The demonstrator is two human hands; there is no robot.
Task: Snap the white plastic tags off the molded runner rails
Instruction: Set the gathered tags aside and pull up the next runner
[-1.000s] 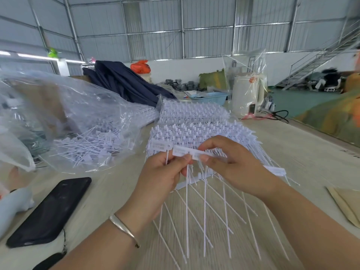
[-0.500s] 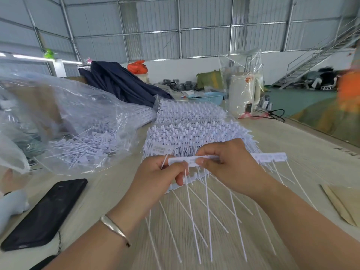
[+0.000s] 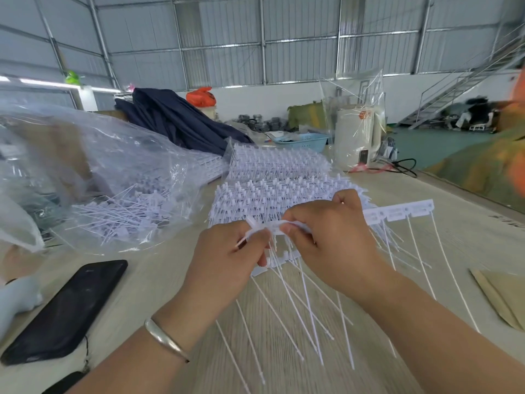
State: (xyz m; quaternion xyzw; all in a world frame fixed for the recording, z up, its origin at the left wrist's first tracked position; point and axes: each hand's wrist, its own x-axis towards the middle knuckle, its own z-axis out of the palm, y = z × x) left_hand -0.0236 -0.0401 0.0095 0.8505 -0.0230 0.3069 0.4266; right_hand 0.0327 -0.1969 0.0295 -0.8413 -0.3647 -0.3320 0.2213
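One white tag (image 3: 255,227) is pinched in the left hand (image 3: 227,263) and has been twisted upward since a moment ago, when it lay flat in line. The runner rail (image 3: 397,213) is gripped by the right hand (image 3: 332,237), its remaining tags now trailing out to the right. The break is judged nearly made (blur hides the joint). A stack of untouched rails (image 3: 272,191) waits on the worktop (image 3: 426,251).
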